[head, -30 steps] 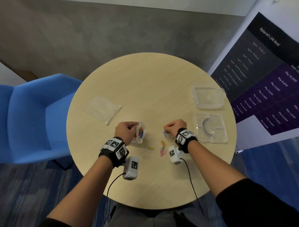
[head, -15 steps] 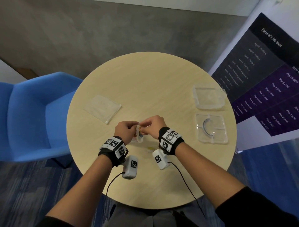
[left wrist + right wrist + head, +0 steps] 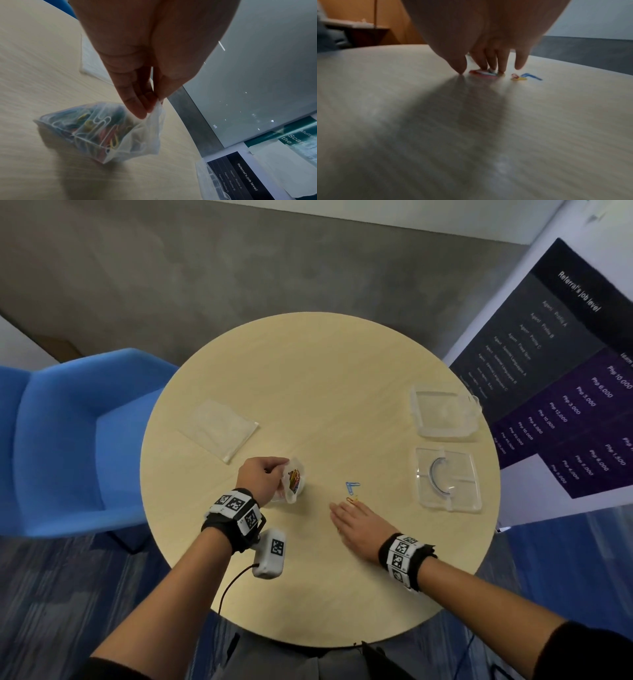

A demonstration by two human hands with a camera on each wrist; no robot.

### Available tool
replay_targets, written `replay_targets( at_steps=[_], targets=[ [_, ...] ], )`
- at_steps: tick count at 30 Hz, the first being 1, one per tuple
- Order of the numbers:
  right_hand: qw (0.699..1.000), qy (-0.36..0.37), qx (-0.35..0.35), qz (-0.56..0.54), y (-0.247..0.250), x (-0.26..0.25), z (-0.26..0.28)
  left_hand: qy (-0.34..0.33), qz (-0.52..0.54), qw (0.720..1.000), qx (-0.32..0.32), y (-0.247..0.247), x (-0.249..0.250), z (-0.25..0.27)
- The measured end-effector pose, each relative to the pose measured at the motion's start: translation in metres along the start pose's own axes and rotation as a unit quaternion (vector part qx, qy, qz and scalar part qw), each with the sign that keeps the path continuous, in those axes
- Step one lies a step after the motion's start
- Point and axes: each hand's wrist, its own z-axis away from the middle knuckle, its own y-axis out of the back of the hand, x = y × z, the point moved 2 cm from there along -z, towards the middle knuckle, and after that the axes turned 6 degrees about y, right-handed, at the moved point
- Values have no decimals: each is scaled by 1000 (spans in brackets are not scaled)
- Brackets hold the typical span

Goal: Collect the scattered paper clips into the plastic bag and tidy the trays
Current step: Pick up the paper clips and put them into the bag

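Right hand (image 3: 363, 525), half a second back up at the bag mouth beside the left, now lies flat near the middle of the table (image 3: 308, 378), toward the front edge; fingers straight and slightly spread, tips pressing a small heap of clips. Left hand (image 3: 262, 482): unchanged in place, fingers and thumb pinching the rim of the plastic bag (image 3: 294, 483), which rests on the table left of centre with its mouth gaping. Loose paper clips (image 3: 352, 489): a blue pair and a yellow-orange one, just beyond the right fingertips. Two clear trays (image 3: 445, 416) by the right edge, one behind the other; a second flat bag (image 3: 219, 433) toward the left edge. Risks, as judged: flat clips may skid from under straight fingers when swept; the bag, held at a single point, could sag shut or tip and spill. Views: the right wrist camera alone shows red and pale clips (image 3: 483, 73) trapped under the fingertips (image 3: 500, 67), hidden from overhead; the left wrist camera alone shows the pinch on the thin rim and the many coloured clips (image 3: 96, 127) already inside.
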Motion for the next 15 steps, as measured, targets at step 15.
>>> replay_targets(
  at_steps=[15],
  targets=[
    [984, -130, -28, -117, -12, -4, -1, 0, -9, 1000, -3, -4, 3, -3]
  ],
)
